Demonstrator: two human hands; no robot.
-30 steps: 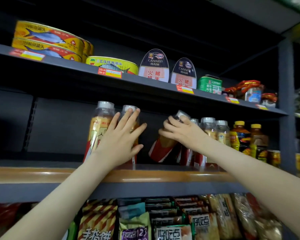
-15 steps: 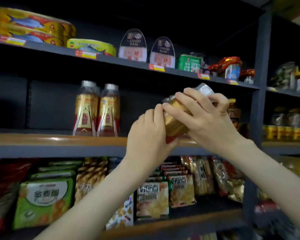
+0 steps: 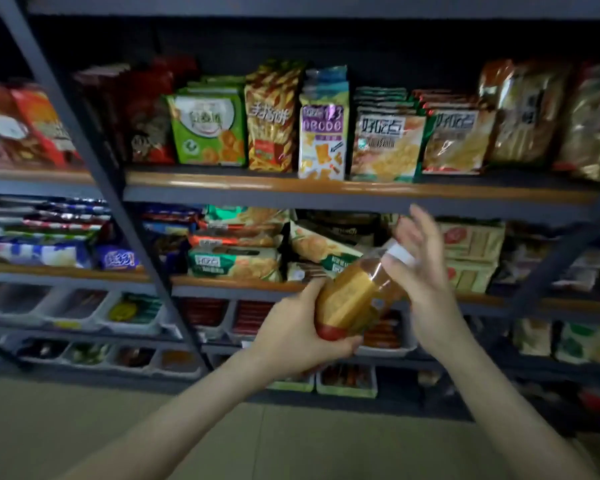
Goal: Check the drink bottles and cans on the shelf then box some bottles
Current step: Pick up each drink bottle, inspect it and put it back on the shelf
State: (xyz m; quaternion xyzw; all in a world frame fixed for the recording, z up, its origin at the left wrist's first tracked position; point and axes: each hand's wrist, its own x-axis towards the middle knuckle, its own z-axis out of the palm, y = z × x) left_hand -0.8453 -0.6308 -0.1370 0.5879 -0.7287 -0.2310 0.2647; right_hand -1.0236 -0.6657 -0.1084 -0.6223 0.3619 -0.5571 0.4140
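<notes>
Both forearms reach fwd from the btm of view and meet mid-frame in front of the snack shelving (image 3: 291,187).

My L hand (image 3: 298,336) has the drink bottle (image 3: 357,296) by its lower end. Palm is cupped round the red band at the base, thumb laid up the left side of the gold label, fingers (image 3: 343,342) curled underneath. Full wrap, wrist bent back a bit. The bottle is off the shelf, in the air between my hands. It's tilted w/ the base down-left toward me and the white cap (image 3: 400,252) up-right. Amber liquid shows thru the clear neck.

My R hand (image 3: 430,282) is at the cap end, forearm coming in from lower right, palm turned toward the bottle. Its fingers are fanned out, mostly straight, pointing up past the cap and not wrapped round anything. The thumb lies against the neck just below the cap. All motion-blurred, so can't say if there's a real pinch; looks like touch only.

Behind, bags of biscuits & crisps stand in a row on the shelf above my hands, e.g. a green pack (image 3: 208,129). Flatter packs are stacked one level down, w/ white trays (image 3: 132,313) lower still. A grey upright post (image 3: 94,161) slants across the left, and there's pale floor (image 3: 84,427) below.
</notes>
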